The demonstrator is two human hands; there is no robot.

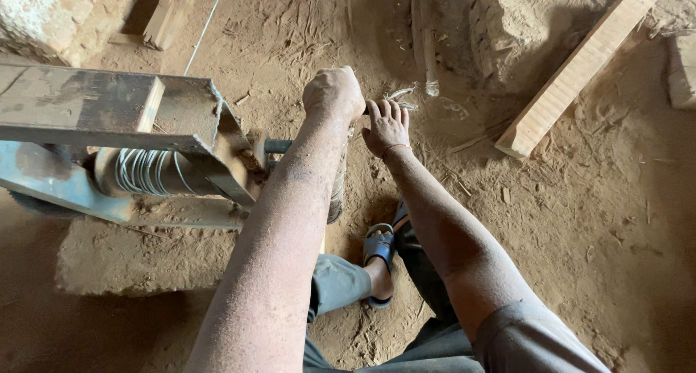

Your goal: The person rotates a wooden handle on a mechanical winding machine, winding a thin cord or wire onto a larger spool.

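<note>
- Both forearms, dusted with sawdust, reach out from the bottom of the view; below them show grey trousers and a foot in a dark sandal on the sandy floor.
- Left hand is closed in a fist, knuckles up; what it grips is hidden under it, though it sits in line with the spindle that sticks out of the wooden frame.
- Right hand lies just beside the left, fingers together and curled down over a thin pale strip whose tip shows past the fingertips.
- Judged from its look, the strip is light, thin and springy, likely splintery at the edges; holding it close to the working point, flat under the fingers, would keep it from whipping or snapping.
- Wire coils wrap a drum inside the frame; that rig looks stiff and heavy, not a thing to shift by hand.
- Well apart to the right, a plank lies on the floor, and a narrower stick lies beyond the hands.
</note>
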